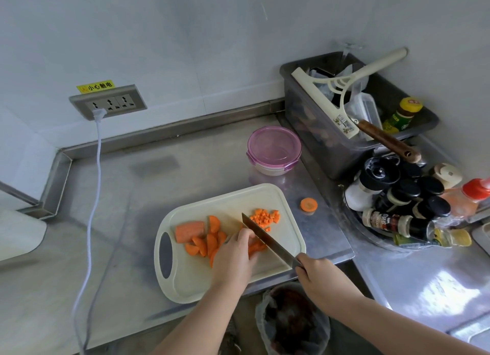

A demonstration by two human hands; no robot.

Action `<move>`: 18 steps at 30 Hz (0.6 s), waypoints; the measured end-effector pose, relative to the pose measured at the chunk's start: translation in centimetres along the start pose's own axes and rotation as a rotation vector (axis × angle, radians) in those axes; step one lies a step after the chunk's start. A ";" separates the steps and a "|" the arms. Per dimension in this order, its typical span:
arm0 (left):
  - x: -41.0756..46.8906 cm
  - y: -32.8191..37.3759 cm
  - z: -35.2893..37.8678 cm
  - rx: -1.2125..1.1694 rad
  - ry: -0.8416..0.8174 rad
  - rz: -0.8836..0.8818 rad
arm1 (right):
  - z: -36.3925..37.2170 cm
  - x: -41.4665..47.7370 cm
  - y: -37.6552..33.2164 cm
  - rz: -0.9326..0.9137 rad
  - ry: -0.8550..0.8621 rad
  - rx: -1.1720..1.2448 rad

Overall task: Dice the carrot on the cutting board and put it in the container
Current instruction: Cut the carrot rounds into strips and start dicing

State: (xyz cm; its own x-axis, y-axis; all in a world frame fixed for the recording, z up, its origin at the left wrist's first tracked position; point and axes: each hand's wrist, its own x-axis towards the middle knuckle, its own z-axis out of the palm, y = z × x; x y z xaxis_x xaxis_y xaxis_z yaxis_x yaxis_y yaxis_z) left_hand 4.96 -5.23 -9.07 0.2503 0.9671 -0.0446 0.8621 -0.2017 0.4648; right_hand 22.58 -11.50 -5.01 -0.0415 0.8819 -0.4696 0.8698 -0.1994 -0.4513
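We see a brushed metal counter (132,195) with a dull sheen, a matt plastic board (191,283), a polished metal blade (267,239), a container (273,169) with a glossy translucent plastic lid (274,146), and a smooth wooden handle (384,139).

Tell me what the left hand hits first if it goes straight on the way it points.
Likely the knife: the left hand points up and right, fingertips close beside the blade. The diced carrot lies beyond it.

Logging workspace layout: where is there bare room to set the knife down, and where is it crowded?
Bare steel counter lies between the white cord and the cutting board, reaching back to the lidded container. The board's near corner by its handle hole is bare too. Crowded: the right, with grey bin and spice bottles.
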 end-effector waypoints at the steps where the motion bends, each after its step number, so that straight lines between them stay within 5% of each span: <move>1: 0.1 -0.2 -0.4 -0.026 0.023 -0.007 | -0.1 0.0 -0.1 0.001 0.000 0.007; 5: 1.9 -2.2 -2.1 -0.006 0.101 -0.057 | -0.4 0.0 -0.2 0.016 -0.009 0.028; 11: 4.7 -2.7 -3.1 0.248 -0.178 0.098 | -0.7 0.1 -0.2 0.042 -0.017 0.034; 18: 5.6 -1.7 -2.9 0.422 -0.250 0.191 | -1.1 0.3 0.1 0.077 -0.011 0.057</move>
State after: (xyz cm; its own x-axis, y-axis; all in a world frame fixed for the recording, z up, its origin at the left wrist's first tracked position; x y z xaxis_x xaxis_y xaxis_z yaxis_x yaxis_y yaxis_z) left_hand 3.65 1.01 -7.53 0.4732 0.8509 -0.2280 0.8805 -0.4652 0.0914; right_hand 23.19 -10.79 -4.35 0.0188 0.8581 -0.5131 0.8414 -0.2908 -0.4554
